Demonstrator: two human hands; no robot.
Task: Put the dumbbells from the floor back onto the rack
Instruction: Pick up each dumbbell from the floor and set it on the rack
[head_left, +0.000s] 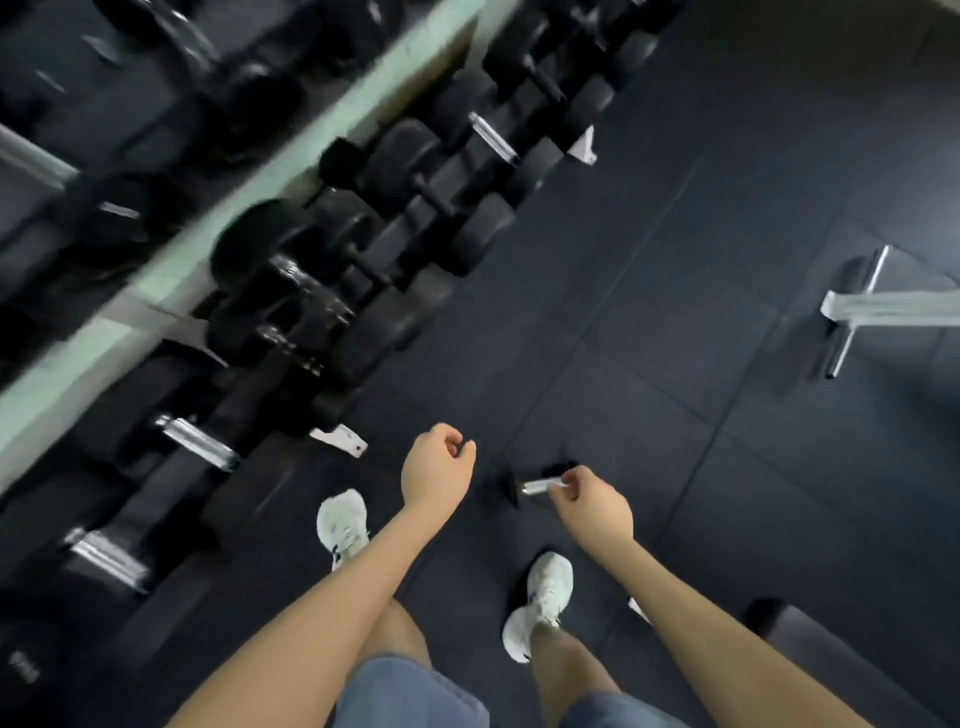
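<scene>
- Your right hand (592, 506) held a small dumbbell (540, 486) by its shiny handle, with the fingers curled round the bar near its right end.
- The dumbbell hung above the dark floor (675, 364), just ahead of your right shoe (543, 603). It was near the middle of the scene and well apart from the rack (340, 440) on the left.
- Its long axis ran across the scene, left to right and close to level. The left head pointed toward the rack, and your fingers half hid the right head.
- Your left hand (439, 467) hovered just left of the dumbbell with its fingers curled in. Whether it held anything could not be told.
- The rack's shelves were crowded with black dumbbells, their handles running from the wall side out toward the aisle. A bench frame (883, 306) stood at the far right.
- To do this step well, you would probably want to move your grip to the middle of the handle so the weight balanced. Then turn the bar to match its neighbours and lower it into a gap rather than drop it.
- No free slot could be made out through the blur.
</scene>
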